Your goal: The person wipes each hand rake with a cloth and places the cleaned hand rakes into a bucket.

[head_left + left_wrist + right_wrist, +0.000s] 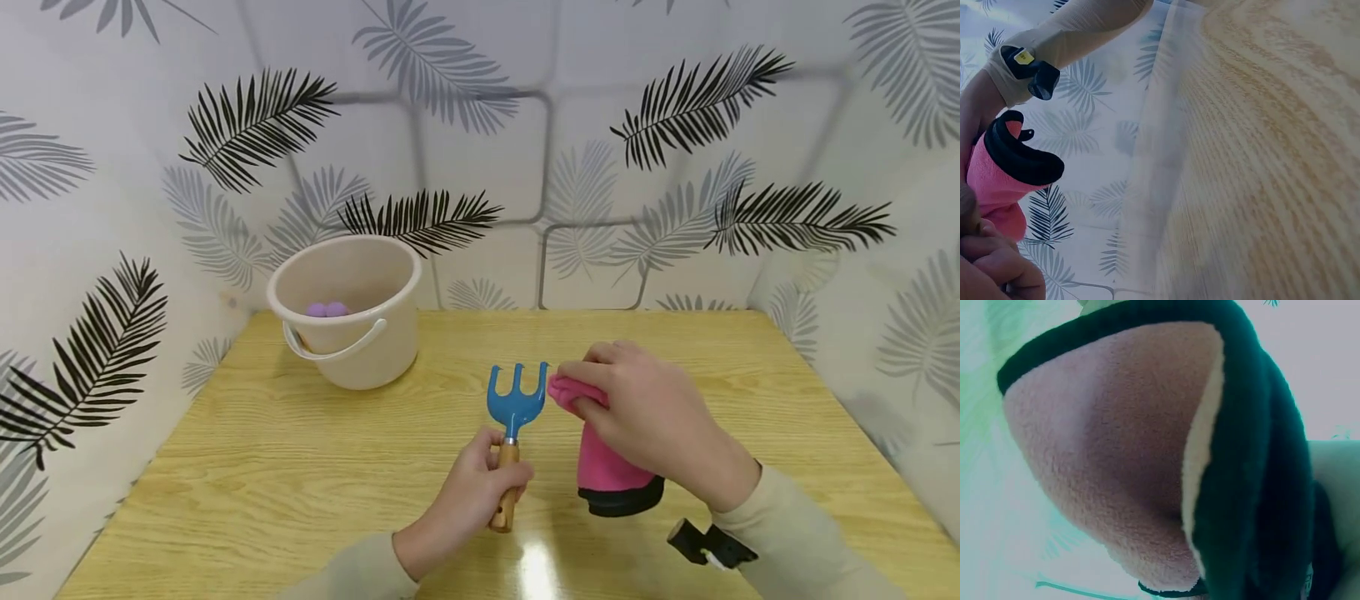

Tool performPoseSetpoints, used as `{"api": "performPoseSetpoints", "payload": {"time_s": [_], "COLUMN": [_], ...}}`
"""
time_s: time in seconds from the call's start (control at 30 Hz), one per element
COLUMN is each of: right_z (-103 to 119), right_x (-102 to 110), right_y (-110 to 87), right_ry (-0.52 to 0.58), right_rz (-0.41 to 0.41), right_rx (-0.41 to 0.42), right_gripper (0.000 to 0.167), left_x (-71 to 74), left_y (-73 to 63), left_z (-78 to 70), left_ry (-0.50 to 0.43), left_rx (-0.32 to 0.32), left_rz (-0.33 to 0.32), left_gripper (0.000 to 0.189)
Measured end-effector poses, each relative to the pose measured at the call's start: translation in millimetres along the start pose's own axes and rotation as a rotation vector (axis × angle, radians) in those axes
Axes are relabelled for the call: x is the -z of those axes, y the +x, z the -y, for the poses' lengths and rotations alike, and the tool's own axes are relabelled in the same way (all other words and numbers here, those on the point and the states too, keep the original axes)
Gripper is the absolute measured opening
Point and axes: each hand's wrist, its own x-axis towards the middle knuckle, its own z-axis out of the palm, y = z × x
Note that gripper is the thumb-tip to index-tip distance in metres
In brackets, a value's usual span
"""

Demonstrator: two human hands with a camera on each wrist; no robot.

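Observation:
My left hand grips the wooden handle of a small garden fork, whose three blue tines point away from me. Beside the tines, my right hand pinches a bunched pink cloth with thick black edging. A folded end of the cloth lies right by the rightmost tine, and the rest hangs below the palm. In the left wrist view the cloth shows next to curled fingers, while the fork is out of sight. Fleecy fabric and its dark border fill most of the right wrist view.
A cream bucket with its handle hanging down stands at the back left of the wood-grain table. Purple round things show inside it. Leaf-patterned walls close off the back and both sides.

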Motion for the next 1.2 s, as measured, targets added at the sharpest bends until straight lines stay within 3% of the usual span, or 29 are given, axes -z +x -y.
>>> {"api": "performPoseSetpoints", "payload": {"time_s": [0.13, 0.4, 0.5, 0.67, 0.8, 1.03, 1.2], "right_z": [1.4, 27.7, 29.6, 14.3, 3.5, 26.4, 32.7], "right_x": [-14.6, -31.6, -34.3, -39.7, -45.1, -39.1, -32.6], "right_y": [1.5, -8.3, -9.6, -3.9, 4.2, -2.0, 3.5], "right_ry": [-0.007, 0.071, 0.065, -0.014, -0.061, 0.026, 0.005], "right_rz": [-0.01, 0.015, 0.008, -0.027, 0.002, 0.058, 0.083], "right_rx": [0.036, 0.142, 0.131, 0.054, -0.009, 0.119, 0.091], "right_gripper": [0.025, 0.021, 0.021, 0.02, 0.021, 0.022, 0.023], "left_x": [-3.7, -10.8, -11.6, -12.6, -12.3, -8.7, -10.0], "left_y": [0.4, 1.8, 0.8, -3.8, -7.8, -7.0, -5.0], "left_z": [3.1, 3.3, 2.8, 2.3, 5.2, 8.8, 4.8], "left_ry": [0.04, -0.037, -0.033, -0.006, -0.003, 0.013, 0.091], "left_rx": [-0.014, -0.057, -0.056, -0.021, -0.011, -0.017, -0.049], "left_rz": [-0.011, 0.077, 0.09, 0.085, 0.092, 0.071, 0.071], "left_gripper": [0.04, 0.034, 0.032, 0.022, 0.023, 0.024, 0.026]}}
